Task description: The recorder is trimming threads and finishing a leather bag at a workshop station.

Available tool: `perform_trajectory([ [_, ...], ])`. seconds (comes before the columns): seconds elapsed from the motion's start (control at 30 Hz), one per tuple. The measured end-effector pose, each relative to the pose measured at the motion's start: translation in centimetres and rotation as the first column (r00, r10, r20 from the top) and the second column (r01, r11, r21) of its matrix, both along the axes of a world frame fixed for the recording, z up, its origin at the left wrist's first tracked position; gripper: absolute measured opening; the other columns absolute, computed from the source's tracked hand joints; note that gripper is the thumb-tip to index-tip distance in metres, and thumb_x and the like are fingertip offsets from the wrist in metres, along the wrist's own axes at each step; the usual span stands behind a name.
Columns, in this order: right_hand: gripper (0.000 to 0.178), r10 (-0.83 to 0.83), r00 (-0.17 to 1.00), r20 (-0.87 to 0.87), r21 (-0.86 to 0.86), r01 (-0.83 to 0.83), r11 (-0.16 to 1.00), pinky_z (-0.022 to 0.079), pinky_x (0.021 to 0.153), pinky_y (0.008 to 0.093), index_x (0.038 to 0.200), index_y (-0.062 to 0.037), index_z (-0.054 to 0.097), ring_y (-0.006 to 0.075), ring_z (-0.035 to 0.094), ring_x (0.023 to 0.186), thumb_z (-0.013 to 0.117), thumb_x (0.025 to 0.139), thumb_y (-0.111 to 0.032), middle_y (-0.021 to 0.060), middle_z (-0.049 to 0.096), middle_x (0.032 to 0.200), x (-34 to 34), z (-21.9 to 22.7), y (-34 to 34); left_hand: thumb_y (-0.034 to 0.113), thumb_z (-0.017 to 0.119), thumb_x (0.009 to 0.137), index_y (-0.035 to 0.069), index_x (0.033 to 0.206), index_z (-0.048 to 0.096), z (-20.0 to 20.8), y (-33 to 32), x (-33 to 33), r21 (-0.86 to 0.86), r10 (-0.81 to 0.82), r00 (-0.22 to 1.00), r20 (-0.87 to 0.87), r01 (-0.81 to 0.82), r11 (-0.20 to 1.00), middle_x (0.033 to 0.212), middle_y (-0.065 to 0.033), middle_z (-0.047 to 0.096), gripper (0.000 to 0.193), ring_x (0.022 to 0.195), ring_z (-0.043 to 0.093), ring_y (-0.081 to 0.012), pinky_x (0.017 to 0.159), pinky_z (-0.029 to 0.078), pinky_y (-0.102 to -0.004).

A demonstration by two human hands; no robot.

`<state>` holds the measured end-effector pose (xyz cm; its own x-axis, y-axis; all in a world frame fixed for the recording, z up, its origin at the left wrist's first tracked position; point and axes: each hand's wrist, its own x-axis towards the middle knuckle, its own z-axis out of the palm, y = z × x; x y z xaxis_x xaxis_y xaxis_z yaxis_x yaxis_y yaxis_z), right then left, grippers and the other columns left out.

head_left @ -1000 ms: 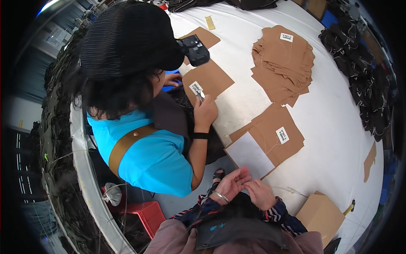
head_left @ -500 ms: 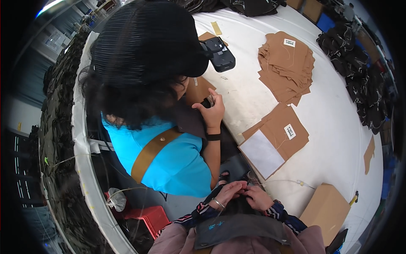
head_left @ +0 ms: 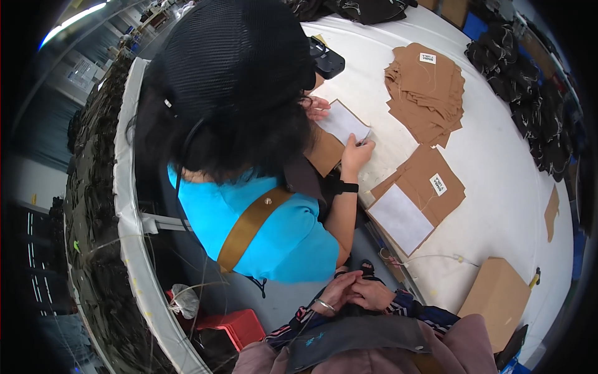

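Note:
In front of my body, above the floor gap by the table edge, my two hands touch each other. My left hand [head_left: 337,293] has its fingers stretched out and lying together against the other hand. My right hand [head_left: 372,295] shows mostly its back; its fingertips are hidden against the left palm. No object shows between them. Nearest on the table lies a stack of brown paper pattern pieces [head_left: 450,206] with a white sheet [head_left: 402,219] on top and a label on a string.
To my left a person in a blue top [head_left: 299,240] leans over a white sheet on brown card [head_left: 342,123]. A bigger heap of brown pattern pieces [head_left: 427,93], a cardboard box [head_left: 496,299] and black bundles [head_left: 517,93] stand beyond. A red crate [head_left: 240,327] is below.
The person beside me has lowered both hands to a white sheet on brown card. My view has shifted a little. My hands stay together, with the left fingers straighter than before.

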<state>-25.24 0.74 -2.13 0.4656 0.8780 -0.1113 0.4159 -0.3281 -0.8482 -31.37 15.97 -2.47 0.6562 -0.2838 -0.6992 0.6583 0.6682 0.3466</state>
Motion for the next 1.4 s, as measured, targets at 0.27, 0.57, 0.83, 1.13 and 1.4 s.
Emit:
perform_trajectory([
  [0.27, 0.019, 0.034, 0.98, -0.195, 0.015, -0.031, 0.999, 0.048, 0.066, 0.0356, 0.088, -0.0089, 0.063, 0.0277, 0.06, 0.076, 0.058, 0.079, -0.025, 0.0109, 0.061, 0.083, 1.0, 1.7, -2.4, 0.023, 0.044, 0.092, 0.002, 0.122, 0.045, 2.0, -2.1, -0.8, 0.057, 0.114, 0.992, -0.048, -0.111, 0.992, 0.118, -0.0098, 0.05, 0.037, 0.107, 0.05, -0.0204, 0.086, 0.045, -0.033],
  [0.57, 0.016, 0.028, 1.0, 0.014, -0.02, -0.028, 0.999, 0.047, 0.058, 0.0431, 0.072, -0.0007, 0.059, 0.0357, 0.059, 0.065, 0.056, 0.074, -0.016, 0.0197, 0.058, 0.065, 1.0, 0.4, -4.7, 0.019, 0.04, 0.094, -0.001, 0.12, 0.047, 3.1, -6.5, -0.7, 0.536, -0.233, 0.904, 0.359, 0.005, 0.844, 0.113, -0.0078, 0.052, 0.034, 0.107, 0.045, -0.0122, 0.093, 0.034, -0.0235],
  [0.83, 0.022, 0.269, 0.96, -0.084, -0.057, -0.274, 0.96, 0.046, 0.059, 0.0421, 0.083, -0.0038, 0.058, 0.0339, 0.058, 0.068, 0.052, 0.081, -0.025, 0.0164, 0.06, 0.074, 1.2, 2.6, -4.9, 0.016, 0.048, 0.091, -0.003, 0.116, 0.049, 2.8, -7.0, -2.6, 0.468, -0.051, 0.962, 0.269, -0.084, 0.88, 0.102, -0.0074, 0.057, 0.031, 0.093, 0.052, -0.0102, 0.082, 0.042, -0.0214],
  [1.13, 0.02, 0.459, 0.886, -0.062, -0.148, -0.463, 0.874, 0.046, 0.059, 0.0422, 0.071, -0.0003, 0.058, 0.0325, 0.058, 0.067, 0.053, 0.073, -0.02, 0.0181, 0.059, 0.071, -1.7, 1.0, -2.0, 0.022, 0.039, 0.094, -0.005, 0.118, 0.046, 3.9, -5.4, -4.1, 0.562, -0.15, 0.941, 0.304, -0.05, 0.826, 0.112, -0.0118, 0.055, 0.037, 0.101, 0.051, -0.0133, 0.087, 0.04, -0.0232],
  [1.4, 0.025, 0.473, 0.872, -0.128, -0.141, -0.488, 0.862, 0.047, 0.065, 0.0421, 0.092, -0.0039, 0.059, 0.0339, 0.059, 0.074, 0.049, 0.083, -0.026, 0.0172, 0.061, 0.079, -6.0, 1.8, 5.5, 0.016, 0.045, 0.093, -0.002, 0.12, 0.046, 4.0, 1.2, -10.9, 0.368, 0.176, 0.916, 0.362, -0.314, 0.875, 0.109, -0.0087, 0.055, 0.032, 0.101, 0.051, -0.0119, 0.087, 0.04, -0.0231],
])
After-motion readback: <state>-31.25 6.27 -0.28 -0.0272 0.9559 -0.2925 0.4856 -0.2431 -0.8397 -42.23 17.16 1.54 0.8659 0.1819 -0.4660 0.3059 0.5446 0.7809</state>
